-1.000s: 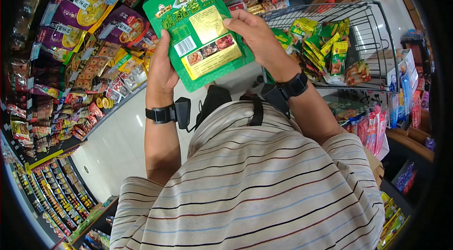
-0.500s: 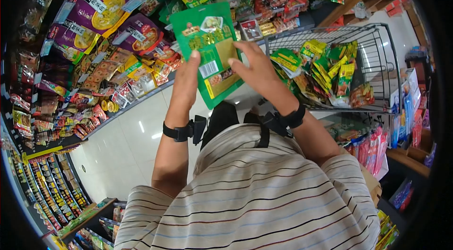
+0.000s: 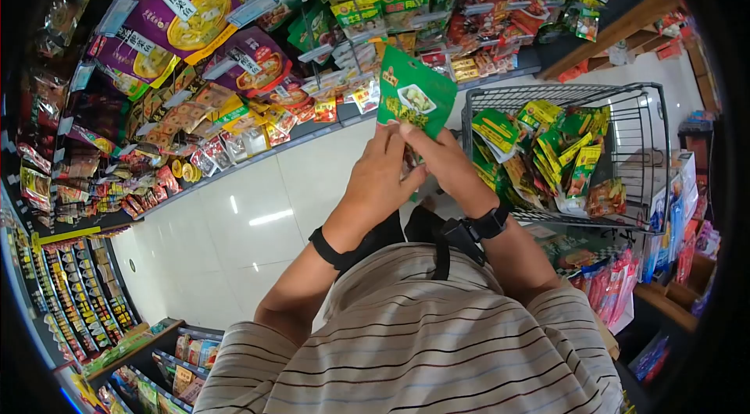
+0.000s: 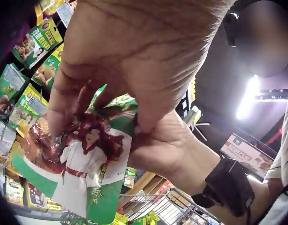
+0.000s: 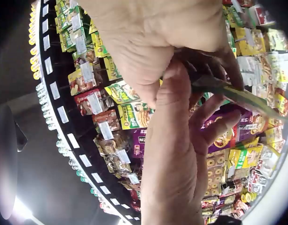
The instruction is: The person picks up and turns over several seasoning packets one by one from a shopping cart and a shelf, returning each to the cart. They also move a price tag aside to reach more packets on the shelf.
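Observation:
A green food pouch (image 3: 416, 94) is held up in front of the body by both hands, its lower part hidden behind them in the head view. My left hand (image 3: 373, 189) grips its lower left portion, with the fingers bent over the pouch. From the right, my right hand (image 3: 449, 168) pinches it, thumb lying on the printed face. The left wrist view shows the pouch's other face (image 4: 83, 173), with reddish food and a figure in white. Seen nearly edge-on in the right wrist view, the pouch (image 5: 237, 97) passes between the two hands.
A wire shopping cart (image 3: 652, 148) stands to the right, holding several green and yellow packets (image 3: 547, 144). Shelves of hanging packets run along the front and left, including purple pouches (image 3: 191, 12). Pale tiled floor (image 3: 211, 226) lies between shelf and body.
The pouch has moved lower and to the right and turned, so less of its printed face shows. The hands have come close together. The head view has shifted, and the cart appears lower.

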Tool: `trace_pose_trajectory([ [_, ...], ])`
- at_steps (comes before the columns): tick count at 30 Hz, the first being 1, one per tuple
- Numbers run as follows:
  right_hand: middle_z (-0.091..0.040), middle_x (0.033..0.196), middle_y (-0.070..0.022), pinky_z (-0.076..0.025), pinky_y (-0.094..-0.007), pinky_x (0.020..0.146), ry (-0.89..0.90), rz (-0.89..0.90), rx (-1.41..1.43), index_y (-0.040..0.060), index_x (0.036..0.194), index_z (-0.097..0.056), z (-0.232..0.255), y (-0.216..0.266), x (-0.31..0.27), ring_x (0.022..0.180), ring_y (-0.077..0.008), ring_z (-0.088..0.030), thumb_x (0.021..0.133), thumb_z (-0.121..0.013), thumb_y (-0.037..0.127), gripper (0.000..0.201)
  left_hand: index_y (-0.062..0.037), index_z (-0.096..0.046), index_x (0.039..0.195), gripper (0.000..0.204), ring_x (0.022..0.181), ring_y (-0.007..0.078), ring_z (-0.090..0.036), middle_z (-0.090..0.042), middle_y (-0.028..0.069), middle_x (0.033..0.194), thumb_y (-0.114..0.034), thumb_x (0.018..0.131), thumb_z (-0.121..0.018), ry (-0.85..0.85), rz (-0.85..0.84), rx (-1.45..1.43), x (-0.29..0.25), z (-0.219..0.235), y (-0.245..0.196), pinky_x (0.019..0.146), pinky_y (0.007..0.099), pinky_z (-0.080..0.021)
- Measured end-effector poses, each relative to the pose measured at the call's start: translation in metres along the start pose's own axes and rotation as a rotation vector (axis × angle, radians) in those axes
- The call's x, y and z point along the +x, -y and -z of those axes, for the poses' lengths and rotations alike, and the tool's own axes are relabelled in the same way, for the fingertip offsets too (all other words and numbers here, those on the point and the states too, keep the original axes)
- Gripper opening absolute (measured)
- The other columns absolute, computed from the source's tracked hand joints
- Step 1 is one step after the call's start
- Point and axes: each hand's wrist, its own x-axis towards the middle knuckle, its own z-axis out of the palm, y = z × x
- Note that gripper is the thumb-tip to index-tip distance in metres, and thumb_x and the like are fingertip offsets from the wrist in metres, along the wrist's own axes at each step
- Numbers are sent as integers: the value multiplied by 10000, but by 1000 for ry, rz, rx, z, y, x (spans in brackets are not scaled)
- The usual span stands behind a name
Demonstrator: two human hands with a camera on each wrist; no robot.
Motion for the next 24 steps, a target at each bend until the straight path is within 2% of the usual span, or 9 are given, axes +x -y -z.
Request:
trace_pose_trajectory([
  [3, -662, 1057, -25, -476, -270, 817, -49, -57, 54, 5, 1195, -633, 9, -16, 18, 940, -94, -590, 1020, -545, 343, 390, 8, -527, 1328, 512, 1124, 320, -610, -546, 204, 1315, -273, 924, -671, 105, 54, -206, 4, 4, 26, 918, 380, -509],
  [6, -666, 1055, -22, -472, -265, 831, -74, -102, 10, 12, 1202, -637, 9, -26, 38, 943, -93, -593, 1026, -530, 341, 388, 8, -548, 1306, 465, 1159, 224, -588, -570, 167, 1291, -284, 959, -652, 4, 282, -513, 17, 9, 78, 937, 354, -493],
  [8, -662, 1096, -26, -474, -269, 859, -62, -146, 45, 13, 1219, -627, 5, -28, 49, 972, -99, -600, 1017, -549, 316, 372, -8, -533, 1335, 471, 1154, 221, -578, -605, 142, 1253, -319, 990, -609, -154, 386, -524, 22, -1, 132, 977, 347, -469],
  [10, -651, 1183, -37, -481, -281, 909, -3, -204, 153, 7, 1248, -606, 7, -30, 63, 1034, -113, -612, 1001, -588, 264, 356, -21, -528, 1357, 475, 1176, 211, -568, -607, 113, 1262, -318, 995, -605, -137, 488, -782, 31, 0, 152, 989, 343, -462],
  [11, -655, 1124, -25, -474, -272, 873, 13, -227, 141, 18, 1224, -621, 9, -36, 72, 990, -102, -603, 1001, -583, 293, 356, -27, -526, 1369, 477, 1188, 206, -563, -607, 98, 1267, -318, 998, -603, -133, 539, -912, 34, 1, 160, 995, 340, -459],
  [13, -663, 1006, -1, -459, -255, 801, 43, -270, 122, 39, 1176, -651, 16, -55, 91, 902, -80, -586, 1000, -574, 350, 366, -52, -522, 1385, 460, 1161, 177, -580, -609, 65, 1266, -313, 1012, -586, 35, 630, -1079, 40, 5, 171, 968, 343, -485],
  [15, -664, 998, 5, -451, -245, 784, 25, -302, 141, 43, 1148, -662, 15, -63, 108, 888, -78, -584, 978, -607, 346, 352, -60, -511, 1388, 445, 1144, 158, -594, -606, 62, 1285, -316, 1028, -560, 161, 680, -1235, 45, 3, 185, 961, 354, -501],
  [17, -665, 994, 6, -451, -243, 784, -22, -325, 140, 44, 1134, -666, 9, -56, 124, 889, -79, -586, 971, -618, 343, 344, -70, -574, 1317, 354, 1074, 132, -628, -644, 40, 1217, -265, 1022, -579, 104, 728, -1233, 52, -6, 201, 899, 325, -535],
  [24, -688, 1077, -33, -501, -295, 855, -92, -241, 62, 7, 1195, -655, 22, -116, 192, 958, -113, -628, 977, -632, 290, 358, -77, -626, 1251, 294, 1023, 122, -649, -670, 29, 1160, -228, 998, -622, -15, 812, -1206, 68, -31, 262, 867, 303, -549],
])
